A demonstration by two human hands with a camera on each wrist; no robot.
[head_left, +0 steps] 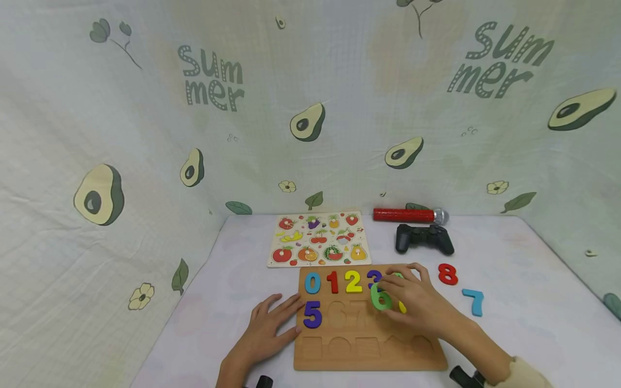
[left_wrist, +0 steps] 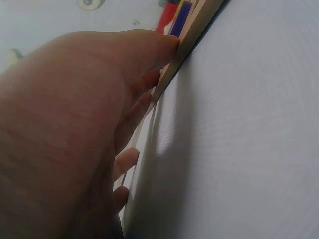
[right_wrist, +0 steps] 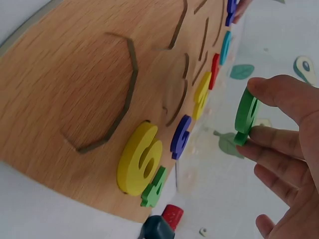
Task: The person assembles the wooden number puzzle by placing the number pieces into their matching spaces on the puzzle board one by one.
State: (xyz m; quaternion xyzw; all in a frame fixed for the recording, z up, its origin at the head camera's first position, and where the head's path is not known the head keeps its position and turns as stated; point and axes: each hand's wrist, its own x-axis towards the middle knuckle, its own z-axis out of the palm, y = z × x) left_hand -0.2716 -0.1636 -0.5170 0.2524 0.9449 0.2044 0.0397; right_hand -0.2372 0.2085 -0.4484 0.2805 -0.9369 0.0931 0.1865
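Observation:
My right hand [head_left: 412,296] pinches a green number 6 [right_wrist: 245,115] between thumb and fingertips, raised over the wooden number board [head_left: 368,366]. Beside the board's left edge, my left hand [head_left: 267,331] lies with its fingers spread, thumb and fingertips at the rim. Blue 0 [head_left: 308,283], red 1 [head_left: 333,283], yellow 2 [head_left: 353,286] and purple 3 [head_left: 372,275] sit along the top row. A purple 5 [head_left: 312,320] starts the second row. Yellow 9 [right_wrist: 130,164] and green 4 [right_wrist: 153,189] show at the board's right end, mostly covered by the right hand in the head view.
A red 8 [head_left: 448,274] and a blue 7 [head_left: 474,302] lie right of the board. Behind it are a fruit puzzle board [head_left: 303,243], a black game controller [head_left: 423,235] and a red microphone [head_left: 402,215]. A printed cloth [head_left: 271,161] hangs at the back.

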